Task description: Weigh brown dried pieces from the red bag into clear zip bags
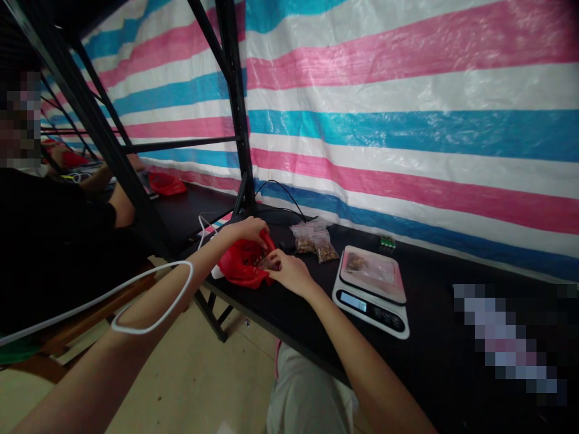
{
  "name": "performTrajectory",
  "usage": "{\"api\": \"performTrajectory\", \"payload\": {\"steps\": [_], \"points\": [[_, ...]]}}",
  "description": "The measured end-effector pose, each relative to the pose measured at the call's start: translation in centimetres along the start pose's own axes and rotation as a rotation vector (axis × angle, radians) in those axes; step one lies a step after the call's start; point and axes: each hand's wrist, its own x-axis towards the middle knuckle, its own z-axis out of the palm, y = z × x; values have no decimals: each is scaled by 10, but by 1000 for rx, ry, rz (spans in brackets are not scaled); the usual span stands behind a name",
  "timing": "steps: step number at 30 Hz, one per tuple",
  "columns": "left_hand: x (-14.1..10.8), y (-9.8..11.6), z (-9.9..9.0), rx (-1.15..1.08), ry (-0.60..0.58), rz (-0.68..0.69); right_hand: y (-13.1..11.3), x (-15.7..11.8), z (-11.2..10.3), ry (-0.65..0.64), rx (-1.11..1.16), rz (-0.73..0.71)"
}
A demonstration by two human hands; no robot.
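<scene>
Head view: the red bag (244, 276) sits on the black table (280, 316), small brownish pieces visible in its mouth. At the bag's one o'clock, the left hand (251, 229) grasps its rim; at three, the right hand (290, 272) has its fingers bent in at the opening, though what they grip I cannot tell. Toward half past two lie filled clear bags (312, 242); between three and four, a white scale (371, 295) bears another clear bag (371, 269)
</scene>
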Motion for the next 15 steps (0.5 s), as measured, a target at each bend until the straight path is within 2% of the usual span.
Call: {"api": "performTrajectory", "payload": {"steps": [5,8,12,15], "points": [[-6,1,-8,-3,22,52,1,-1,-15,-20,-113,44],[-8,6,-8,-114,-3,78,0,-3,-21,-2,-186,77],[-9,14,-6,-282,-74,32,-1,-4,-26,31,-273,125],[-10,19,-4,-380,-42,14,-1,-4,-26,57,-313,150]]}}
